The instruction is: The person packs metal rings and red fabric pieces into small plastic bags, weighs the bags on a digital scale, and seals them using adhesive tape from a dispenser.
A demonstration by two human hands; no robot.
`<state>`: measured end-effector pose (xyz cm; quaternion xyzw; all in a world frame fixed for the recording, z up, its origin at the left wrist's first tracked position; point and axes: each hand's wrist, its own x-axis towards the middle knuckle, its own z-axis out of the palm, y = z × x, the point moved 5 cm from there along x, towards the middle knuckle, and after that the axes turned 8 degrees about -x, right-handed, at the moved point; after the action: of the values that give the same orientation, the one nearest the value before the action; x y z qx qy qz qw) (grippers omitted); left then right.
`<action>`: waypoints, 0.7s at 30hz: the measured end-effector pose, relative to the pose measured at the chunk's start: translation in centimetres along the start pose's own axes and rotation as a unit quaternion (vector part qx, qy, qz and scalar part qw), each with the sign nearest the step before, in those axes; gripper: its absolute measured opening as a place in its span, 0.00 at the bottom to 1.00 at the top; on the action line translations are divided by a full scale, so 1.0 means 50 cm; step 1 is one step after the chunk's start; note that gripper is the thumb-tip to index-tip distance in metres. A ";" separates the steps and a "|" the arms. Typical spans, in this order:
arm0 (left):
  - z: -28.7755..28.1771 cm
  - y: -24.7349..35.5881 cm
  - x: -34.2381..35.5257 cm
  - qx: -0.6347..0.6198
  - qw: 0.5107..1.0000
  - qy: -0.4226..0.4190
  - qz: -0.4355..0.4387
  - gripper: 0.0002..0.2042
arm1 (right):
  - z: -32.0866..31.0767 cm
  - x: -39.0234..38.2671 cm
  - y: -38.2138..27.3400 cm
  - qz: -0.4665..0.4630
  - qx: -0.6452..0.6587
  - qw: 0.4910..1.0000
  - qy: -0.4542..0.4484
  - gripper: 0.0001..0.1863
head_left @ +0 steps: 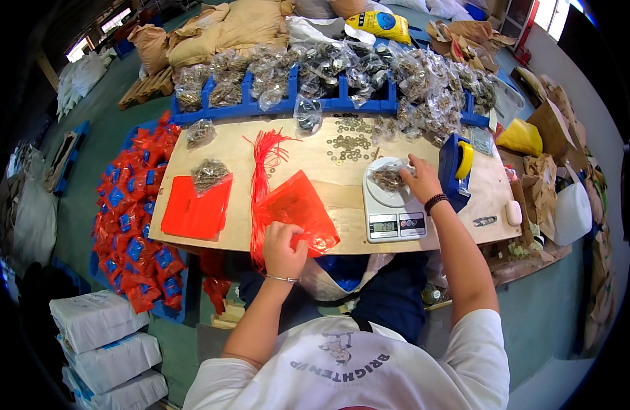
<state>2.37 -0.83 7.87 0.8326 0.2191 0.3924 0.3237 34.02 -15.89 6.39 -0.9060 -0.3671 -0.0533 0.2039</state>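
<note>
My left hand (285,249) is closed on the near edge of a red plastic bag (300,205), which lies flat on the wooden table (342,183). On the right stands a white kitchen scale (374,210) with a lit display. A clear bag of screws (389,178) rests on its round plate. The fingers of my right hand (422,181) are pinched at the right side of that clear bag. A bundle of thin red strips (260,174) lies just left of the red bag. Further left, another clear bag of screws (210,175) sits on a stack of red bags (192,215).
Loose washers (349,145) are spread at the table's back. Blue bins (260,108) full of clear bags line the far edge. A blue tape dispenser (451,171) stands beside my right wrist. Filled red bags (137,205) are heaped at the left; white packages (99,318) stack lower left.
</note>
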 end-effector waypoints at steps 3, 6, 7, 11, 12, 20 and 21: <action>0.012 -0.004 -0.007 -0.014 0.999 -0.031 0.004 0.06 | 0.010 0.009 -0.024 -0.001 -0.028 0.998 -0.065 0.23; 0.024 -0.002 -0.017 0.002 0.998 -0.049 0.037 0.05 | -0.003 0.007 -0.047 -0.024 -0.036 0.996 -0.081 0.18; 0.025 0.002 -0.018 0.002 0.998 -0.049 0.044 0.04 | -0.009 0.006 -0.052 -0.031 -0.035 0.995 -0.086 0.17; 0.035 -0.008 -0.023 -0.006 0.998 -0.051 0.041 0.04 | -0.015 -0.040 -0.066 -0.048 0.001 0.989 -0.137 0.11; 0.035 -0.007 -0.023 -0.006 0.998 -0.053 0.040 0.04 | -0.024 -0.060 -0.080 -0.073 0.018 0.987 -0.140 0.11; 0.045 0.001 -0.009 -0.016 0.997 -0.069 0.035 0.03 | 0.046 -0.211 -0.172 -0.199 0.208 0.923 -0.257 0.12; 0.046 0.002 -0.007 -0.015 0.997 -0.069 0.036 0.03 | 0.062 -0.218 -0.180 -0.137 0.233 0.925 -0.267 0.11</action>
<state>3.98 -1.95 6.63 0.8602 0.1597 0.3486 0.3363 19.79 -15.82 3.84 -0.7547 -0.5302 0.2502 0.2945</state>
